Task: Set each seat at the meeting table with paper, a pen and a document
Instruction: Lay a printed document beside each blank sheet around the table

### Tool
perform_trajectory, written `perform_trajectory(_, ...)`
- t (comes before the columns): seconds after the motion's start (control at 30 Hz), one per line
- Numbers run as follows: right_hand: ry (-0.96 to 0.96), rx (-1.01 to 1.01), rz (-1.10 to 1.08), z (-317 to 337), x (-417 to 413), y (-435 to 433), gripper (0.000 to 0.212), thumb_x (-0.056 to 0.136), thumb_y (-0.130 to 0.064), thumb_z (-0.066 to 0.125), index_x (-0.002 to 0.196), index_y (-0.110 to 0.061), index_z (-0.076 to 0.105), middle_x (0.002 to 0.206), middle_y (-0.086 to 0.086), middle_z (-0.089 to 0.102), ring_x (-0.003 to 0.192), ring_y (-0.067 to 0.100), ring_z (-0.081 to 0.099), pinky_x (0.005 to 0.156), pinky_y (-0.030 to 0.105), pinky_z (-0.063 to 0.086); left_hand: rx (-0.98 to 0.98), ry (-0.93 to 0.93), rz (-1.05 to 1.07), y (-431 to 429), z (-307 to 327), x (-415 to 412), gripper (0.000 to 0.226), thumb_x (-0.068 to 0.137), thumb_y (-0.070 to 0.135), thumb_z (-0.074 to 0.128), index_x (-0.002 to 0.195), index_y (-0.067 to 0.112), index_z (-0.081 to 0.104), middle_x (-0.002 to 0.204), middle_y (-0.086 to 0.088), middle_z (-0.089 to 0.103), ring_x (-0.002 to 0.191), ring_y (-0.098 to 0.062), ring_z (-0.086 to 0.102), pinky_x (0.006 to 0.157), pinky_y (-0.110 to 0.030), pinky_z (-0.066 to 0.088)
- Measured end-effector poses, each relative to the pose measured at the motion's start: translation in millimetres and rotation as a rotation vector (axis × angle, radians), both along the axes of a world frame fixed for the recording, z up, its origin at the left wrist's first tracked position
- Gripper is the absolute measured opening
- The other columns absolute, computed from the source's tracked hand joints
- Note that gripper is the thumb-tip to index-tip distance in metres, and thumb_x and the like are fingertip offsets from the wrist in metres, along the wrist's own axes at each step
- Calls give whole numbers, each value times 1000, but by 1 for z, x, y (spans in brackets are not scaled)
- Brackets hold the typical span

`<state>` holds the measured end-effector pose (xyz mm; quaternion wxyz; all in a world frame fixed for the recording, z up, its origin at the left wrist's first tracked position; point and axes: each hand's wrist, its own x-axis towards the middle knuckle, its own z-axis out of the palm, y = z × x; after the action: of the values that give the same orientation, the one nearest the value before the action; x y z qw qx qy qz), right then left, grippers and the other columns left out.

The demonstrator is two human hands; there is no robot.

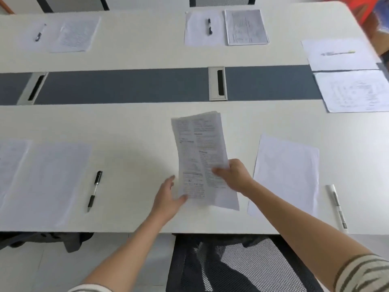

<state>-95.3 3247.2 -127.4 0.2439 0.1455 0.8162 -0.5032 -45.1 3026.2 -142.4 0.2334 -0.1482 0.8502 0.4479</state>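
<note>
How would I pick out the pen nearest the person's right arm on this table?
Start at the long white table and follow its near edge to the right. Just right of the blank sheet there lies the pen, roughly square to the edge. It is pale and silvery, unlike the black-capped pen further left.

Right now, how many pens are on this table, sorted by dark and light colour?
Dark pens: 3
Light pens: 2
Total: 5
</note>
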Motion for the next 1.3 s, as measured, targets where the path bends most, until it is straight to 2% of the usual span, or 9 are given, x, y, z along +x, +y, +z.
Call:
perform_trajectory(0.07, 158, -10, 37, 21, 7, 2, 55, 80, -47, 65, 88, 7, 66, 95, 28, 68, 82, 43, 65, 73, 53, 54, 254, 32, 237, -13, 34, -31, 96, 71, 21, 83, 148, 22, 26, 148, -6, 40, 137, -17, 37, 109, -37, 34)
perform_trajectory(0.13, 267, -42, 45, 44, 16, 5, 66, 78, -56, 62, 92, 9, 64, 97, 30, 66, 89, 46, 61, 70, 51, 53, 480, 113, 218, -28, 72, -58, 95, 60, 23, 88, 140, 25, 38, 139, 1, 54, 131, -14, 47, 107, -40, 39)
perform_trajectory(0.27, 361, -105, 28, 70, 23, 10, 36, 87, -35, 70, 101, -3, 71, 100, 14, 73, 94, 33, 67, 84, 50, 55, 614, 265, -2, -40, 125, -78, 51, 66, 4, 80, 113, 13, 61, 112, -3, 72, 105, -17, 67, 88, -33, 55)
perform_trajectory(0.4, 305, -189, -49, 62, 26, 13, 24, 80, -12, 79, 100, -24, 74, 101, -7, 76, 95, 8, 71, 84, 28, 57, 467, 235, -28, -39, 112, -69, 31, 66, 5, 83, 93, 11, 70, 91, -1, 74, 86, -14, 69, 78, -32, 51)
perform_trajectory(0.63, 144, -209, -129, 26, 36, 8, 23, 84, -14, 75, 107, -19, 71, 105, -5, 74, 100, 14, 70, 76, 19, 58, 356, 138, -6, -18, 76, -46, 19, 83, 11, 72, 94, 26, 71, 98, 3, 75, 89, -12, 72, 85, -39, 57)
perform_trajectory(0.8, 113, -217, -289, 17, 29, 3, 13, 89, -17, 70, 96, -7, 75, 97, 4, 77, 90, 22, 74, 82, 40, 61, 380, 161, 138, -18, 75, -57, 11, 88, 12, 65, 97, 16, 69, 96, -2, 74, 87, -18, 71, 75, -32, 58)
perform_trajectory(0.93, -31, -95, -357, -13, 5, 0, 11, 87, -15, 68, 92, -7, 73, 93, 8, 77, 83, 27, 74, 80, 47, 61, 109, 1, 135, -31, 37, -51, 40, 88, 21, 64, 125, 12, 53, 103, -2, 64, 97, -22, 63, 87, -37, 52)
perform_trajectory(1.17, -156, 170, -231, -53, -11, -14, 19, 89, -23, 65, 103, -11, 69, 103, 8, 74, 87, 27, 70, 82, 43, 60, -364, -19, -323, -48, -19, 5, 46, 88, 25, 59, 132, 16, 48, 132, -6, 46, 116, -21, 51, 90, -31, 46)
perform_trajectory(1.3, -22, 527, -68, -44, 9, 2, 58, 90, -37, 61, 141, -17, 42, 128, 10, 61, 115, 31, 58, 91, 43, 52, -526, 81, -533, -43, -32, 13, 46, 88, 25, 57, 133, 17, 48, 137, -5, 38, 125, -23, 40, 94, -35, 45)
